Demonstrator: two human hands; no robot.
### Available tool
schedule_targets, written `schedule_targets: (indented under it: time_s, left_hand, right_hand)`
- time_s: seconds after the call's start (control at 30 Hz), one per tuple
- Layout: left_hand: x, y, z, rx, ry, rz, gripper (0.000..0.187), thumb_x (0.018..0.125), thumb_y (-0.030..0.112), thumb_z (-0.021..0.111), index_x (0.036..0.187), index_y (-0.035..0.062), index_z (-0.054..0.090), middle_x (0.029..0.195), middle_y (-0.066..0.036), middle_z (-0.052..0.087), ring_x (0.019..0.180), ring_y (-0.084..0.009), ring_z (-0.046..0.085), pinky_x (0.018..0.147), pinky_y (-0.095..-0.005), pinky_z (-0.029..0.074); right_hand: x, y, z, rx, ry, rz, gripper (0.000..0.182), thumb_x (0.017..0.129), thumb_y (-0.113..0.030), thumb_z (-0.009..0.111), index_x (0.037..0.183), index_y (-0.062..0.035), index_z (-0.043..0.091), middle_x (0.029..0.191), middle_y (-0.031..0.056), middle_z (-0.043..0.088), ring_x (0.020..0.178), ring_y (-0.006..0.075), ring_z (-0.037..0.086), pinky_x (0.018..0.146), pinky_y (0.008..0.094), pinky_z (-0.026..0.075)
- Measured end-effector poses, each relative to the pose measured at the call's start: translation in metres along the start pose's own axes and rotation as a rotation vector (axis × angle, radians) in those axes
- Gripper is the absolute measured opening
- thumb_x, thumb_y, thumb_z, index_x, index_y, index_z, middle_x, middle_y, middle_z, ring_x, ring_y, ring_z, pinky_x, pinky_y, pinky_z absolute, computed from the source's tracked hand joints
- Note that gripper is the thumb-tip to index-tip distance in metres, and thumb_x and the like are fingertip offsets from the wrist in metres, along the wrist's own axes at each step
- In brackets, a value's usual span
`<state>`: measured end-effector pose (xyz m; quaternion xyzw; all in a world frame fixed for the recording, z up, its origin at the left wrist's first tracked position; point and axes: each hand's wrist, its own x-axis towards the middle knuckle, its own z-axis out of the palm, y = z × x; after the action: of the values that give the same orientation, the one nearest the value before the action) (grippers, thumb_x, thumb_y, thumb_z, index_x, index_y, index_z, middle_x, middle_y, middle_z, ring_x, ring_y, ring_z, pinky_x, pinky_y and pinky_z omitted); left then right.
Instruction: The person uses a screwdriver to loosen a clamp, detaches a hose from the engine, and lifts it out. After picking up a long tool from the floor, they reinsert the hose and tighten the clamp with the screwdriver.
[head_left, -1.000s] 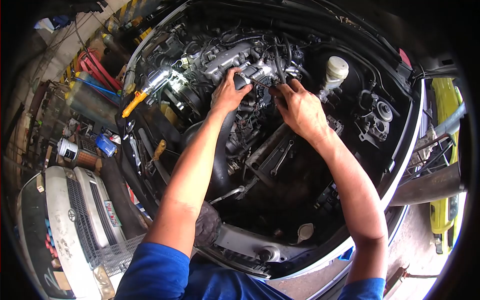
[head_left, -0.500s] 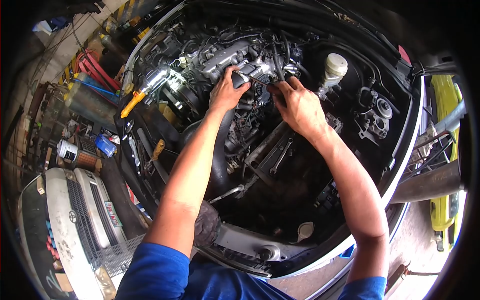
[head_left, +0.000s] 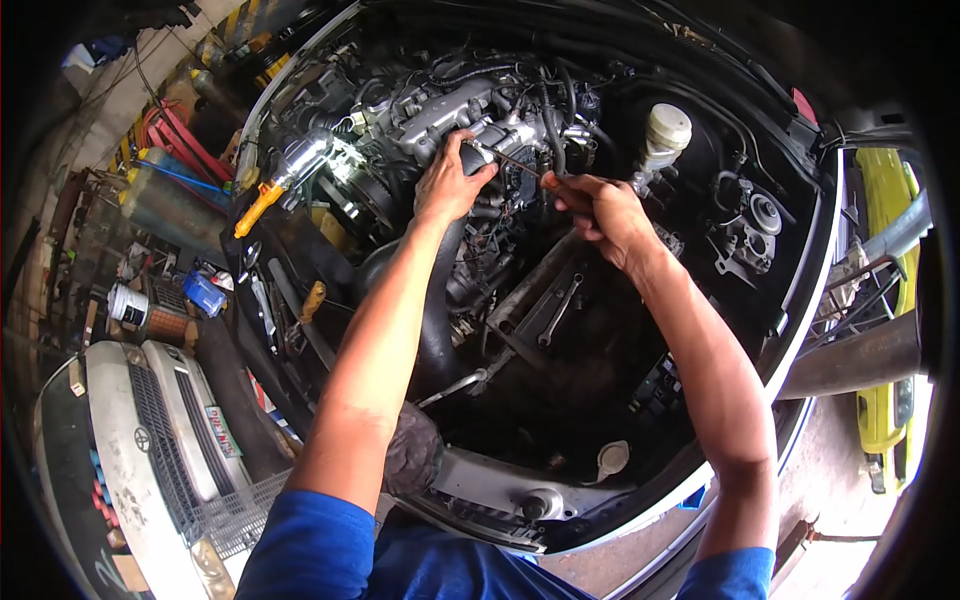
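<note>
My left hand (head_left: 452, 185) is wrapped round the upper end of a thick black hose (head_left: 438, 320), thumb and fingers on either side of it. The hose runs down from the metal engine intake (head_left: 455, 110) through the engine bay. My right hand (head_left: 612, 215) is closed around the handle of a screwdriver (head_left: 550, 181), whose orange-red end shows at the fingers. Its thin shaft points up and left, toward the hose end beside my left fingers. The exact spot where the tip sits is too small to make out.
An orange-handled work light (head_left: 262, 208) shines at the engine's left. Wrenches (head_left: 560, 312) lie lower in the bay. A white-capped reservoir (head_left: 668, 130) stands at right. Tools lie along the left edge, and a detached white bumper (head_left: 125, 430) stands beyond.
My right hand has turned and shifted slightly right and down, so the screwdriver's orange-red handle end now shows. My left hand stays on the hose. The view has shifted slightly.
</note>
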<state>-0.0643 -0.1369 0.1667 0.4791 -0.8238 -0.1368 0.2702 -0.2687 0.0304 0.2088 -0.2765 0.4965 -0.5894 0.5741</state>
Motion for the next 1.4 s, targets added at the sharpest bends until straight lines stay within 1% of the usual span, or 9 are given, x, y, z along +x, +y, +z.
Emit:
schedule_targets:
  time_s: [0.13, 0.23, 0.37, 0.5, 0.63, 0.77, 0.9, 1.03, 1.4]
  left_hand:
    - [0.0, 0.001, -0.003, -0.006, -0.012, -0.021, 0.074, 0.088, 0.05, 0.076, 0.146, 0.0203, 0.04, 0.144, -0.021, 0.058, 0.128, -0.0396, 0.06, 0.104, -0.0485, 0.049]
    - [-0.001, 0.004, -0.006, -0.012, -0.05, -0.061, 0.073, 0.088, 0.049, 0.076, 0.145, 0.0209, 0.041, 0.144, -0.02, 0.058, 0.13, -0.0391, 0.058, 0.104, -0.0481, 0.049]
    - [-0.002, 0.007, -0.006, -0.007, -0.046, -0.067, 0.072, 0.087, 0.049, 0.076, 0.145, 0.0211, 0.042, 0.145, -0.02, 0.057, 0.131, -0.0389, 0.058, 0.105, -0.0483, 0.049]
    - [-0.001, 0.004, -0.003, 0.009, -0.021, -0.046, 0.073, 0.087, 0.049, 0.076, 0.145, 0.0208, 0.042, 0.145, -0.02, 0.057, 0.131, -0.0394, 0.058, 0.105, -0.0489, 0.049]
    - [-0.001, 0.005, -0.004, 0.002, -0.024, -0.04, 0.073, 0.087, 0.049, 0.076, 0.145, 0.0208, 0.042, 0.144, -0.019, 0.058, 0.13, -0.0402, 0.059, 0.105, -0.0489, 0.049]
    - [-0.001, 0.005, -0.003, 0.006, -0.008, -0.038, 0.068, 0.087, 0.044, 0.076, 0.142, 0.0217, 0.043, 0.142, -0.017, 0.059, 0.127, -0.04, 0.059, 0.102, -0.0503, 0.05]
    - [-0.002, 0.008, -0.002, 0.009, -0.016, -0.049, 0.068, 0.087, 0.044, 0.076, 0.142, 0.0216, 0.044, 0.141, -0.018, 0.059, 0.126, -0.0403, 0.059, 0.102, -0.05, 0.05]
    - [0.0, 0.005, 0.0, 0.028, 0.012, -0.038, 0.072, 0.085, 0.048, 0.077, 0.143, 0.0199, 0.045, 0.134, -0.022, 0.064, 0.125, -0.0409, 0.062, 0.101, -0.0486, 0.05]
    - [-0.01, 0.023, -0.003, 0.275, 0.014, 0.033, 0.081, 0.082, 0.032, 0.083, 0.147, 0.014, 0.039, 0.142, -0.017, 0.055, 0.126, -0.0406, 0.059, 0.103, -0.0499, 0.051]
  right_hand:
    - [-0.002, -0.004, 0.004, -0.276, -0.054, -0.084, 0.024, 0.092, -0.019, 0.071, 0.11, -0.0037, 0.067, 0.081, 0.0037, 0.07, 0.055, 0.0135, 0.054, 0.049, 0.0273, 0.041]
    - [0.001, 0.012, 0.001, -1.256, 0.09, -0.815, 0.021, 0.093, -0.017, 0.068, 0.109, -0.0047, 0.064, 0.084, 0.0115, 0.072, 0.065, 0.0297, 0.067, 0.061, 0.0398, 0.055]
    - [0.008, 0.017, -0.005, -1.458, 0.136, -1.039, 0.023, 0.095, -0.023, 0.066, 0.11, -0.0053, 0.064, 0.088, 0.0162, 0.072, 0.077, 0.0384, 0.071, 0.075, 0.0473, 0.058]
    - [0.015, -0.005, -0.008, 0.006, -0.148, 0.276, 0.017, 0.098, -0.014, 0.059, 0.111, -0.0081, 0.068, 0.083, 0.0088, 0.067, 0.049, 0.0145, 0.05, 0.041, 0.0286, 0.04]
    - [-0.008, -0.019, 0.014, -0.265, -0.15, 0.163, 0.031, 0.092, -0.013, 0.063, 0.122, -0.0053, 0.063, 0.085, 0.0041, 0.061, 0.053, 0.0055, 0.039, 0.039, 0.0203, 0.028]
    - [0.001, 0.015, 0.009, -1.416, 0.149, -0.926, 0.021, 0.09, -0.02, 0.067, 0.106, -0.0052, 0.068, 0.091, 0.0112, 0.069, 0.075, 0.0269, 0.07, 0.067, 0.0388, 0.058]
    - [-0.005, 0.009, 0.013, -1.579, 0.216, -0.934, 0.018, 0.094, -0.017, 0.063, 0.101, -0.0007, 0.068, 0.098, 0.0188, 0.071, 0.092, 0.0328, 0.073, 0.075, 0.0452, 0.059]
    - [0.006, 0.001, 0.014, -0.903, 0.135, -0.286, 0.038, 0.095, -0.032, 0.066, 0.098, 0.0056, 0.068, 0.096, 0.0273, 0.072, 0.102, 0.0413, 0.07, 0.084, 0.0472, 0.057]
    - [0.011, 0.007, 0.0, -1.146, 0.033, -0.748, 0.031, 0.087, -0.017, 0.07, 0.109, 0.0036, 0.066, 0.105, 0.023, 0.069, 0.096, 0.0423, 0.069, 0.087, 0.0467, 0.056]
